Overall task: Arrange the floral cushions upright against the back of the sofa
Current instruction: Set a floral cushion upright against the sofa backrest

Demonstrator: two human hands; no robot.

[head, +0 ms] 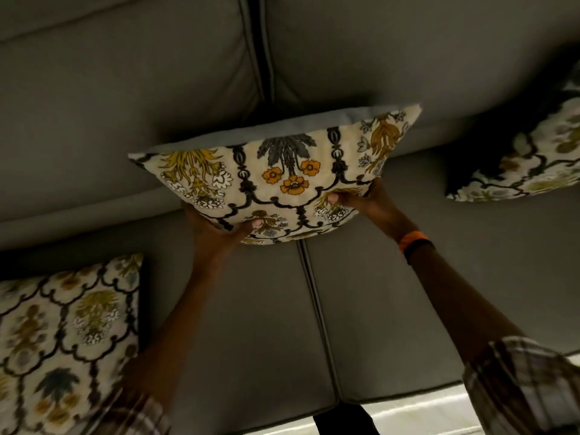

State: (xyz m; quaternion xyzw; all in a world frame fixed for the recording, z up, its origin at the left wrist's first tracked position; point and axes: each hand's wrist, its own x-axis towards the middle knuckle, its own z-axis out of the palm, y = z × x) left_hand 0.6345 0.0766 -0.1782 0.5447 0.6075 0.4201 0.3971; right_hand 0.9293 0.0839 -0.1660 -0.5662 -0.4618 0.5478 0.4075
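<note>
A cream floral cushion (276, 174) with yellow, orange and grey flowers is held in mid-air above the sofa seat, close to the backrest, its plain grey-blue back facing the backrest. My left hand (216, 227) grips its lower left edge and my right hand (364, 202) grips its lower right edge, thumbs on the patterned face. A second floral cushion (62, 337) lies flat on the seat at the lower left. At the right edge a third floral cushion (527, 158) leans against the backrest, partly cut off.
The grey sofa has a backrest (125, 105) split by a dark seam and a seat (392, 309) with a central seam. A pale floor strip (417, 412) shows below the seat's front edge. An orange-and-black band sits on my right wrist.
</note>
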